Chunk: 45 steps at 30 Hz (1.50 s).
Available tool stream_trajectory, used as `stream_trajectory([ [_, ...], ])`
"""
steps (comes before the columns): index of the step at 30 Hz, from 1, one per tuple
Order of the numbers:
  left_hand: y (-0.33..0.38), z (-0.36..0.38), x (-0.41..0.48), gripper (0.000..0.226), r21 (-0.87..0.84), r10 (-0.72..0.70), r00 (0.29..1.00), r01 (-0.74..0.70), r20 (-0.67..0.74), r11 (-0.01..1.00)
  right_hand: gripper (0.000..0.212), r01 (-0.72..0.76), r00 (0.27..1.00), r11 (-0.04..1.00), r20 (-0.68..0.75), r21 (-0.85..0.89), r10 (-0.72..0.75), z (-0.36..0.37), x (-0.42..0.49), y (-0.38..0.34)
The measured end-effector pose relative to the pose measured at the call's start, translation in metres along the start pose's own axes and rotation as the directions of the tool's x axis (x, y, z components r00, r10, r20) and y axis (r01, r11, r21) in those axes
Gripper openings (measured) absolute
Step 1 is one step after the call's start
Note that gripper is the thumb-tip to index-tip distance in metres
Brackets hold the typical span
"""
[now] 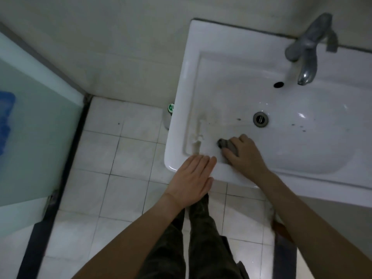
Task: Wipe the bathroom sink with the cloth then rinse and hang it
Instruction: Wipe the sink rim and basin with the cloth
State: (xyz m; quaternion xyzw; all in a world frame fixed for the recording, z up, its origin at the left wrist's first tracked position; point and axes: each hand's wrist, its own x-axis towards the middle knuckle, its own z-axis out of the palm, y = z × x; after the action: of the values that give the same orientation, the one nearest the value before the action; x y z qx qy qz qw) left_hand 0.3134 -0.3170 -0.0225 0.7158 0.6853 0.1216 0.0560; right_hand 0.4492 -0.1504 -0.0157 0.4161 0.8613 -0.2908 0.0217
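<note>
— Under the right hand [244, 153], against the near wall of the sink [181, 117], lies the cloth [226, 146]; the fingers curl over it and press it to the porcelain.
— And the left hand [191, 178]?
— Flat, fingers straight and together, resting on the rim just beside the right hand, holding nothing.
— What might go wrong?
— The cloth is bunched small, so strokes could skip the brownish stain [198, 133] just beyond the left fingertips, or the dark specks [298, 125] well past the right hand, beyond the drain [260, 119]. The rim looks glossy, perhaps wet; a leaning palm could slide.
— Anything in the way?
— Little. The faucet [308, 55] stands far ahead of the right hand, overhanging the back of the basin, so wiping beneath it looks cramped. A green-labelled bottle [168, 117] stands beyond the left hand, outside the sink's wall.
</note>
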Motion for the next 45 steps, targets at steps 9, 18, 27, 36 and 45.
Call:
stream_trajectory([
  [9, 0.002, 0.007, 0.002, 0.050, -0.049, -0.024, 0.998, 0.021, -0.055, 0.999, 0.004, 0.062, 0.974, 0.788, -0.209, 0.612, 0.086, -0.052, 0.090, -0.036],
  [18, 0.005, 0.013, 0.004, 0.051, -0.126, -0.078, 0.992, 0.065, -0.100, 0.990, 0.035, 0.210, 0.887, 0.973, -0.400, -0.096, -0.231, -0.022, 0.225, -0.058],
  [27, 0.006, 0.011, 0.004, 0.052, -0.142, -0.099, 0.992, 0.088, -0.074, 0.986, 0.037, 0.739, 0.673, 0.669, 0.044, -0.080, -0.739, -0.008, 0.108, -0.025],
  [36, 0.007, 0.014, 0.006, 0.051, -0.129, -0.107, 0.989, 0.094, -0.099, 0.987, 0.029, 0.292, 0.897, 0.944, -0.300, -0.151, -0.326, -0.021, 0.203, -0.053],
  [45, 0.006, 0.012, 0.006, 0.052, -0.143, -0.114, 0.992, 0.106, -0.045, 0.984, 0.031, 0.681, 0.731, 0.730, 0.004, -0.060, -0.682, 0.004, 0.107, -0.030],
])
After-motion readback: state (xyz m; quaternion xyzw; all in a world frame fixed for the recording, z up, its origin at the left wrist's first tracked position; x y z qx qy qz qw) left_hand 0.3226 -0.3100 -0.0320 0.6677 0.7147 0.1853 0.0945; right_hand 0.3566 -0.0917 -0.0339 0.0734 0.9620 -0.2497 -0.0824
